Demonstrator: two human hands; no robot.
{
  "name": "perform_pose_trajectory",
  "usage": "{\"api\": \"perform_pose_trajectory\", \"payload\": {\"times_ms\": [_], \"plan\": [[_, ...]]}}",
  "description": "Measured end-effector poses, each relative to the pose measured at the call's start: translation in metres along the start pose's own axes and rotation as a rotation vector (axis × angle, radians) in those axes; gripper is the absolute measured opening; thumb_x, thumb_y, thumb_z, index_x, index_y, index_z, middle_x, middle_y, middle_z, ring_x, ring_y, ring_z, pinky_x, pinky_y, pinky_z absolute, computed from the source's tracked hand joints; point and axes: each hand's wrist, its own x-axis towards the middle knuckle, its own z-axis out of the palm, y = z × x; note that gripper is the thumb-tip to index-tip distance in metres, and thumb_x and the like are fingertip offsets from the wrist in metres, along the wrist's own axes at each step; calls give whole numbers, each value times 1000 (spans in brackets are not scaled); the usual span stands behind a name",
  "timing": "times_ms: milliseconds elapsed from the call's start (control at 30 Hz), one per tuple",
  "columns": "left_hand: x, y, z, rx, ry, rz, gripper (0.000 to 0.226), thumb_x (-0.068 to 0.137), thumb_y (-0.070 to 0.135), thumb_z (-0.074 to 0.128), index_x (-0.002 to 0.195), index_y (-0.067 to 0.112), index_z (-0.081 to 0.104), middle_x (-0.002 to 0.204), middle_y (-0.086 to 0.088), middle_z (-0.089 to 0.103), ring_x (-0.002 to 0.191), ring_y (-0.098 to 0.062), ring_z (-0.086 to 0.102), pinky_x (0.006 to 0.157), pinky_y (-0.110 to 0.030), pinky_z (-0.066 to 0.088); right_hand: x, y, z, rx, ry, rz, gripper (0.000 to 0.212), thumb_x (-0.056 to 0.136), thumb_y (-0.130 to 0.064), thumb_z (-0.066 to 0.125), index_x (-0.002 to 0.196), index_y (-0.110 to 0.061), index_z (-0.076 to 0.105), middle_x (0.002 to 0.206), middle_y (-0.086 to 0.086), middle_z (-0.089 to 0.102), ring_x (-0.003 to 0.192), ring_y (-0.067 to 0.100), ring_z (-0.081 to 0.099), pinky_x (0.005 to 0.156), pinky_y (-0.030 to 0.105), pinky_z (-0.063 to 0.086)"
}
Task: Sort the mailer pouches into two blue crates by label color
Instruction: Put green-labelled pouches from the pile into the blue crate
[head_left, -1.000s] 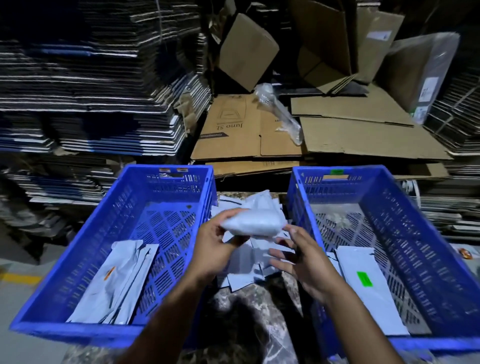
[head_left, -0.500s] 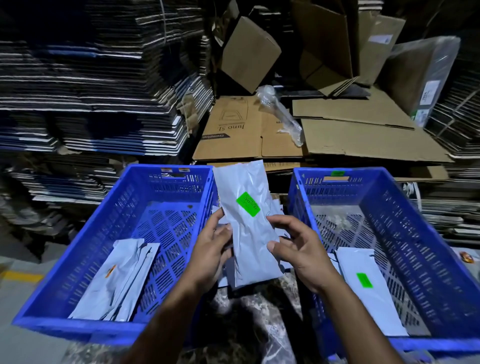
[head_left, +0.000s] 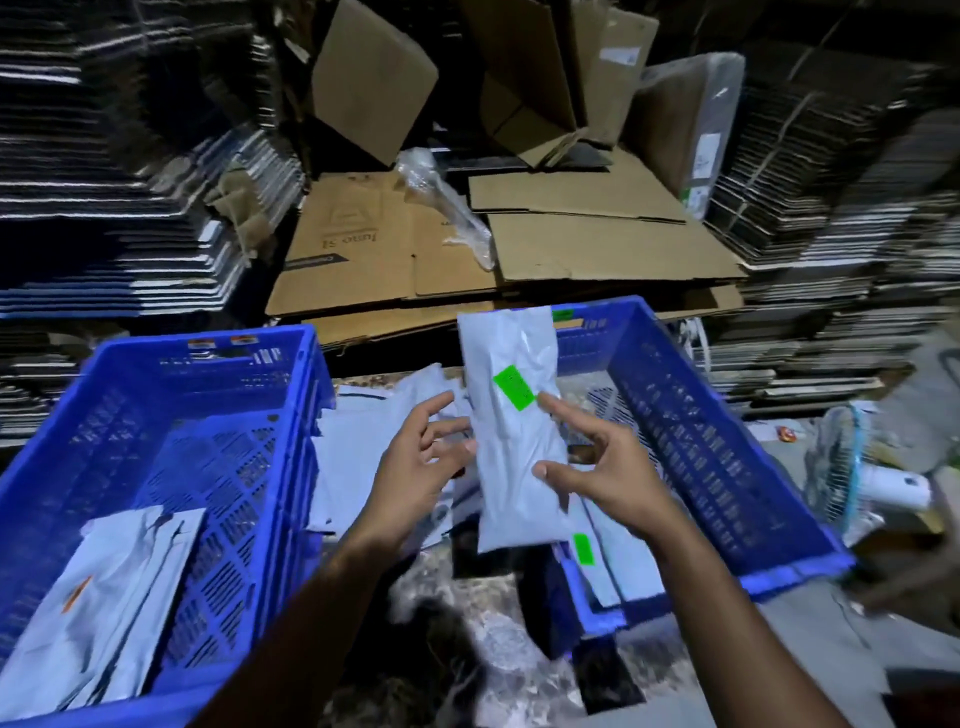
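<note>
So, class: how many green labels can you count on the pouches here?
2: one green label on the pouch held up by the right hand, one on a pouch lying in the right crate. Others may be hidden.

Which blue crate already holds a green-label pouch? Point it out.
The right crate: a green-labelled pouch lies in it. The left crate holds an orange-labelled one.

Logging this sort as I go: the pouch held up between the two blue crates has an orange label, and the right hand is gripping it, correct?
Not quite: the label on the held pouch is green, not orange, as the head view shows. The rest stands: the right hand grips it, thumb on its front, between the two blue crates.
</note>
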Motion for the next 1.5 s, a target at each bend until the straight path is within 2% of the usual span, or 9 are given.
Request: {"api": "perform_pose_trajectory", "payload": {"times_ms": [233, 333, 500, 600, 733, 833, 933, 1100, 1500], "plan": [[18, -42, 61, 562, -171, 165, 59, 89, 25, 71, 143, 24, 47, 142, 5, 51, 128, -9, 49, 102, -27, 44, 11, 75, -111, -341, 65, 232, 77, 74, -5, 85, 142, -22, 54, 146, -6, 52, 135, 11, 48, 111, 35, 43], [26, -50, 71, 742, -222, 189, 63, 90, 27, 70, 146, 20, 43, 150, 0, 42, 138, -19, 38, 112, -30, 33, 14, 95, -110, -265, -93, 392, 76, 77, 0, 81, 144, -21, 51, 148, -7, 48, 103, 14, 65, 79, 34, 59], [29, -58, 70, 680, -190, 157, 57, 84, 24, 78, 136, 19, 57, 149, 6, 45, 137, -13, 42, 112, -36, 39, 12, 113, -77, -163, -396, 647, 78, 87, 10, 66, 152, -24, 38, 141, -7, 45, 52, 6, 47, 50, 26, 40], [26, -60, 66, 628, -180, 128, 54, 82, 24, 79, 133, 22, 60, 148, 12, 45, 135, -6, 44, 111, -35, 41, 21, 115, -68, -417, -559, 698, 77, 88, 9, 60, 154, -21, 34, 139, 9, 55, 63, 12, 55, 47, 27, 35], [18, -51, 57, 626, -206, 148, 56, 84, 20, 77, 135, 27, 57, 144, 17, 46, 134, -4, 43, 111, -25, 38, 36, 109, -66, -527, -377, 585, 65, 87, 0, 63, 147, -18, 47, 147, 3, 51, 124, 18, 56, 68, 28, 55], [10, -40, 35, 579, -171, 144, 54, 86, 19, 74, 131, 41, 53, 137, 16, 49, 125, -3, 49, 105, -20, 41, 50, 84, -47, -456, -18, 365, 41, 84, 0, 65, 120, -19, 69, 112, 5, 73, 109, 22, 68, 94, 37, 54], [-1, -28, 1, 533, -50, 93, 49, 89, 26, 72, 131, 44, 53, 130, 19, 48, 110, 1, 51, 95, -20, 43, 60, 42, -6, -268, 245, 150, 19, 90, -13, 61, 100, -25, 72, 85, -6, 73, 82, 19, 72, 76, 36, 58], [-21, -27, -60, 527, 142, 56, 49, 86, 25, 75, 126, 48, 56, 128, 17, 53, 110, -1, 53, 90, -24, 48, 84, 15, 88, -137, 47, 85, 20, 89, -9, 60, 89, -27, 68, 77, -6, 71, 67, 15, 69, 70, 35, 57], [-62, -24, -144, 480, 276, 34, 46, 86, 24, 73, 129, 32, 60, 126, 20, 62, 115, 7, 55, 90, -21, 50, 123, 92, 183, -859, 63, 444, 53, 90, -28, 68, 132, -8, 42, 132, 16, 54, 122, 37, 51, 93, 46, 48]]}}
